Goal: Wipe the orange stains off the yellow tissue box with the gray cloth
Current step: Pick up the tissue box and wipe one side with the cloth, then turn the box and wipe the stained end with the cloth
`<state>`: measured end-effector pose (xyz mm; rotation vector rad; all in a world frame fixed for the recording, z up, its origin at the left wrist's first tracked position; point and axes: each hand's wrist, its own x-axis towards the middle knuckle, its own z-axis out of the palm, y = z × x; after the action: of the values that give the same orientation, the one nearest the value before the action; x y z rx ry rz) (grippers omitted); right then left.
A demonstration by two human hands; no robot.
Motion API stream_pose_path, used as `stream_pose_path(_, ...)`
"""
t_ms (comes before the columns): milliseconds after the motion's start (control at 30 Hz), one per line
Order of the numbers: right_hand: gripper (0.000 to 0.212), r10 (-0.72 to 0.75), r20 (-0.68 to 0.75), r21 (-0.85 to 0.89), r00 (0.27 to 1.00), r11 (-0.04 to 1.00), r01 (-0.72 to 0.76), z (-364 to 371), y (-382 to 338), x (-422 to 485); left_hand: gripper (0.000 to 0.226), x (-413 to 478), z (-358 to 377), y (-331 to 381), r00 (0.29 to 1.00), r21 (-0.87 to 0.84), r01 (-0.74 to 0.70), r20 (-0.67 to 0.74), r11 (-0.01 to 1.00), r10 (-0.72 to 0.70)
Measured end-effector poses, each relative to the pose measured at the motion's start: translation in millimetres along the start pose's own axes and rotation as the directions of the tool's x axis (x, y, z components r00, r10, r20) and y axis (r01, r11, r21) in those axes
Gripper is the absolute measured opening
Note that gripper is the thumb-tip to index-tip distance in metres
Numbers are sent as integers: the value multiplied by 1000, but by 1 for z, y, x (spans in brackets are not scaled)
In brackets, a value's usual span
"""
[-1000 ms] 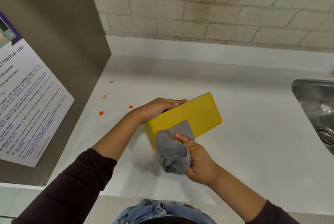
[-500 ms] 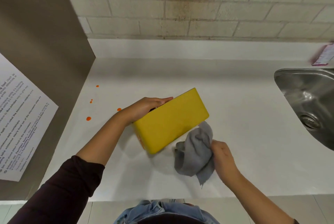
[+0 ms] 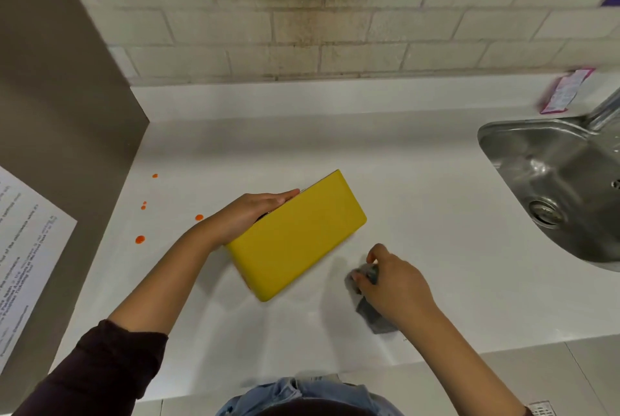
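At centre frame the tissue box [image 3: 297,234] is a plain, even yellow. Right of it, the cloth [image 3: 370,313] bunched under the right hand [image 3: 394,285] is mid-gray. Orange drops [image 3: 140,239] dot the white counter [image 3: 419,201] at centre left. Both sleeves [image 3: 100,372] are very dark maroon, and pale blue denim shows at the bottom edge. The wall [image 3: 302,13] across the top is off-white brick with a darker, dirty streak. The sink [image 3: 553,181] at right is silver steel. A taupe panel [image 3: 60,80] at left carries a white sheet [image 3: 23,248] with black print.
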<state>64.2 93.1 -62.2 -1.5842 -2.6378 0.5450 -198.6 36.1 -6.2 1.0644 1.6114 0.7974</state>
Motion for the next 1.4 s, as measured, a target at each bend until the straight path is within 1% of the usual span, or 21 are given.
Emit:
stream_pose_path(67,25,-73,-50,-42,996,997,71,1,2,3,27,-1,0,2,1000,26,13,-7,1000,-12)
stream_pose_path(100,24,-71,-76,94,995,993,78,1,0,4,28,-1,0,2,1000,34,13,-6,999,-13)
stream_pose_path(133,25,-4,-55,341,998,940,22,-1,-4,6,28,-1,0,3,1000,39,11,-1,999,-11)
stream_pose_path(167,26,81,58,615,995,782,-100,-4,-11,7,27,-2,0,4,1000,36,9,8,999,-9)
stream_pose_path(200,28,95,225,809,970,536,-241,-6,-18,7,25,-3,0,7,1000,22,8,19,1000,-8)
stream_pose_path(233,29,43,364,884,930,298,-360,-6,-24,8,25,-4,0,10,1000,10,4,30,1000,-4)
stream_pose_path(267,30,-33,440,890,897,152,-431,-6,-27,9,26,-5,1,14,999,16,-4,38,1000,4)
stream_pose_path(367,36,-184,444,884,877,-73,-462,-9,-37,6,28,-6,6,21,998,91,-31,49,995,26)
stream_pose_path(467,43,-204,411,873,889,-193,-448,-7,-40,-1,30,-8,5,20,999,151,-35,37,988,30)
stream_pose_path(567,41,-191,347,899,918,-210,-383,-6,-39,-8,34,-16,0,23,998,133,-49,50,990,43)
stream_pose_path(700,32,-123,237,935,964,-241,-261,-17,-44,-17,50,-25,-1,30,995,95,-85,52,992,80)
stream_pose_path(767,29,-88,193,950,977,-230,-209,-20,-47,-21,63,-30,3,32,992,56,-122,32,991,120)
stream_pose_path(867,30,-75,137,974,988,-169,-148,-19,-50,-27,65,-39,9,35,984,1,-180,-1,984,180)
stream_pose_path(967,38,-106,97,993,990,-49,-103,-13,-56,-33,50,-46,11,40,974,-68,-224,-42,972,222)
stream_pose_path(1033,46,-141,77,995,987,68,-68,-7,-61,-36,45,-48,12,41,968,-77,-232,-112,970,223)
stream_pose_path(1100,46,-199,42,986,979,167,-9,-3,-65,-37,54,-47,18,39,952,-34,-242,-203,970,230)
stream_pose_path(1167,49,-276,22,972,961,229,44,0,-69,-36,46,-46,25,36,908,-17,-267,-339,964,246)
stream_pose_path(1233,54,-331,4,946,944,308,104,1,-66,-35,39,-44,28,30,859,-76,-308,-451,948,242)
stream_pose_path(1300,56,-330,-96,823,939,504,261,-1,-54,-31,35,-44,28,24,838,-140,-334,-497,932,225)
stream_pose_path(1367,55,-335,-269,534,903,728,429,-6,-29,-20,28,-44,27,18,831,-154,-347,-509,925,227)
stream_pose_path(1400,54,-350,-299,377,888,811,447,-11,-15,-12,25,-44,26,16,830,-152,-350,-508,924,231)
